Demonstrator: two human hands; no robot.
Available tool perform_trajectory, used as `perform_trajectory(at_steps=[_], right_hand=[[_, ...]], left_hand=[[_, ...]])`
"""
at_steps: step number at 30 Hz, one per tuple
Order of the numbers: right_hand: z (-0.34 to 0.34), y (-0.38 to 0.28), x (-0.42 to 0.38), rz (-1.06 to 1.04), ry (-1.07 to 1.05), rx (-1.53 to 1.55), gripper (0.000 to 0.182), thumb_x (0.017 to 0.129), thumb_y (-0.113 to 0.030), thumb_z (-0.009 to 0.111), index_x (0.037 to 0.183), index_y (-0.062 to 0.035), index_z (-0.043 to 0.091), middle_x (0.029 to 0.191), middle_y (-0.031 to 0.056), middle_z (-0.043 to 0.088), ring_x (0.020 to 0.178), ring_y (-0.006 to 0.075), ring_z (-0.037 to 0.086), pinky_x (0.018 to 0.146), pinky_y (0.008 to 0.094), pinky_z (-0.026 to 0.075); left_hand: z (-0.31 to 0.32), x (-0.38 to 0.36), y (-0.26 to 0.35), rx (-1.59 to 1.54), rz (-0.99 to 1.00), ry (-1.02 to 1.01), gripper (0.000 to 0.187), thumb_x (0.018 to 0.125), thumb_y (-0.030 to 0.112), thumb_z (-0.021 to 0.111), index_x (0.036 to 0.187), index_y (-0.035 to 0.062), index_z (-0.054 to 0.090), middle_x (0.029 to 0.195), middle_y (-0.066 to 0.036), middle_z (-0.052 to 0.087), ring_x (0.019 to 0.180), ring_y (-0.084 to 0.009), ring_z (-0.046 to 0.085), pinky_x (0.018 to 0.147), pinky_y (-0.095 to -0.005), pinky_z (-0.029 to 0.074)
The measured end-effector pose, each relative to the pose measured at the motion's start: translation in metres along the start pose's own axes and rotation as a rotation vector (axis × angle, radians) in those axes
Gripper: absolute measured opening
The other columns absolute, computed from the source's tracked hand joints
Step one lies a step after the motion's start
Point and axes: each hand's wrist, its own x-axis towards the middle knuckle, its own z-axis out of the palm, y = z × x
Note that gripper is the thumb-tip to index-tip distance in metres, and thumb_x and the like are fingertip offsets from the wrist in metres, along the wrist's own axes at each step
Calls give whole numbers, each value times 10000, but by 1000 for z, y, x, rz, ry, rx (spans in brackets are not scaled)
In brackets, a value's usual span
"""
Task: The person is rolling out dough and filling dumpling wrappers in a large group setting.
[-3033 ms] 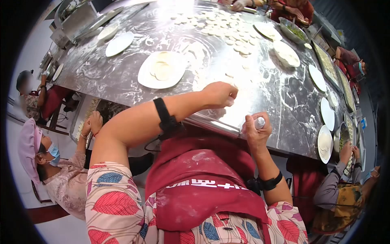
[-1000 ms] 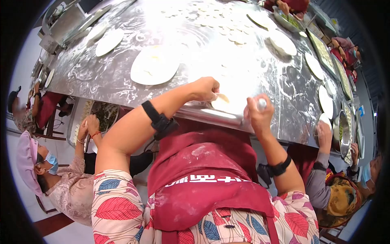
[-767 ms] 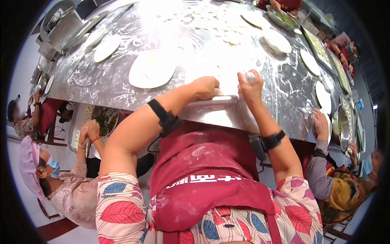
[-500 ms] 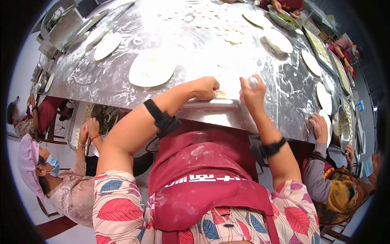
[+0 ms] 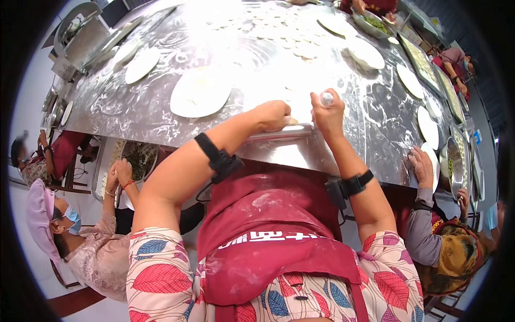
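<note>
Near the front edge of the floured metal table point(image 5: 134, 115), my left hand point(image 5: 274, 115) has its fingers pinched on a small pale dough piece point(image 5: 291, 121). To its right, my right hand point(image 5: 328, 111) is closed around a metallic rolling pin point(image 5: 326, 98), whose rounded end shows at the top of the fist. The rest of the pin is hard to make out in the glare. A white plate point(image 5: 199, 92) lies left of my left hand. Several flat dough rounds point(image 5: 306, 50) lie farther back on the table.
At the left, a person point(image 5: 70, 231) in a pink cap has both hands over a tray of chopped filling point(image 5: 140, 161). A co-worker's hand point(image 5: 422, 166) rests at the right table edge beside white plates point(image 5: 427, 129). A bowl of greens point(image 5: 374, 24) stands at the back right.
My right hand has moved slightly left and away from me, with the pin still in it. My left hand remains at nearly the same spot.
</note>
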Motion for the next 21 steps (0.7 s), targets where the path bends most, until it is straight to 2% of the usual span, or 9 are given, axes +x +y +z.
perform_trajectory(at_steps=[3, 6, 9, 10, 13, 15, 18, 21], right_hand=[[-11, -13, -18, 127, -17, 61, 170, 806, -74, 653, 749, -10, 506, 533, 26, 520, 407, 81, 458, 359, 261, 350], [-32, -26, -65, 126, -26, 69, 145, 804, -51, 643, 754, -1, 516, 523, 45, 542, 417, 91, 507, 364, 249, 372], [-30, -23, -66, 72, 0, 62, 149, 803, -44, 640, 746, 2, 509, 520, 40, 537, 411, 92, 504, 363, 251, 371], [-26, -20, -51, 142, -8, 61, 156, 803, -49, 644, 746, 5, 510, 527, 42, 541, 425, 92, 508, 377, 253, 371], [-6, -2, -8, 51, 12, 4, 173, 803, -59, 653, 741, 1, 503, 524, 44, 538, 442, 94, 514, 393, 256, 372], [-1, 11, 2, -6, 0, -81, 177, 805, -66, 655, 747, 0, 501, 519, 44, 535, 448, 94, 517, 400, 254, 373], [-20, -9, -35, 67, 22, -35, 188, 810, -70, 653, 741, -1, 492, 520, 43, 536, 445, 95, 518, 391, 255, 373], [-34, -26, -75, 117, -54, 173, 180, 811, -50, 639, 726, -7, 486, 530, 42, 542, 433, 89, 511, 370, 251, 377]], left_hand=[[-1, 2, 7, 19, -27, -40, 223, 781, 156, 588, 913, -20, 627, 799, -215, 622, 755, -311, 598, 719, -392, 452], [6, -2, -4, 40, 53, 26, 219, 769, 132, 593, 924, -20, 626, 820, -220, 625, 765, -306, 599, 720, -384, 454], [3, -12, 1, -77, -24, -32, 211, 768, 111, 589, 928, -22, 624, 830, -206, 635, 769, -287, 605, 716, -369, 457], [-1, -16, 7, -83, -31, -60, 211, 771, 115, 589, 929, -21, 624, 827, -201, 637, 767, -282, 605, 714, -366, 458], [5, 1, 0, -58, 22, 79, 216, 781, 137, 589, 929, -17, 626, 806, -184, 637, 746, -264, 598, 694, -359, 458], [7, 7, 2, -103, -23, 17, 217, 789, 153, 590, 924, -12, 629, 793, -181, 634, 735, -261, 593, 685, -357, 458], [8, 6, 3, -52, -31, 9, 182, 785, 113, 559, 907, -4, 625, 795, -173, 633, 751, -256, 593, 690, -362, 456], [10, -2, -7, -113, -34, 24, 172, 762, 54, 516, 893, -12, 607, 815, -169, 633, 786, -257, 595, 713, -364, 454]])
